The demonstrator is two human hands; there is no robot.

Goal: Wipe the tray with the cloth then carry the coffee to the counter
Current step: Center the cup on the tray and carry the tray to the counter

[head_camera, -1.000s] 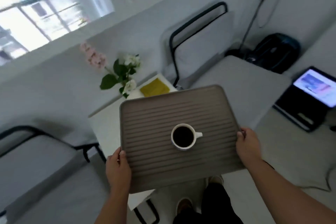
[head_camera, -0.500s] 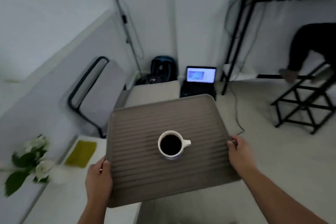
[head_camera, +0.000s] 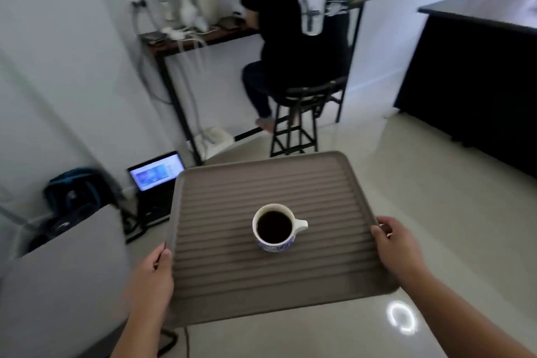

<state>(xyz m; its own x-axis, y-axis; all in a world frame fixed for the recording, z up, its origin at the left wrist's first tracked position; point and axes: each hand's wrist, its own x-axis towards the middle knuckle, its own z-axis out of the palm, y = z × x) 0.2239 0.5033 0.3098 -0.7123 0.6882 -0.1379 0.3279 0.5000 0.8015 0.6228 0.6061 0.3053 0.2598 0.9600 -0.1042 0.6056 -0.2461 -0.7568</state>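
One tray (head_camera: pixel 261 285), one cup (head_camera: pixel 274 228), one laptop (head_camera: pixel 157 176)

Dim, cool light; ring glare on the glossy floor (head_camera: pixel 402 317), edges blurred and warped

open laptop (head_camera: pixel 157 173) on floor, backpack (head_camera: pixel 74 192), seated person (head_camera: pixel 299 23), stool (head_camera: pixel 305 116)

A home room: desk (head_camera: pixel 203 35), stool (head_camera: pixel 305 113), floor laptop (head_camera: pixel 157 174), dark counter (head_camera: pixel 479 73).
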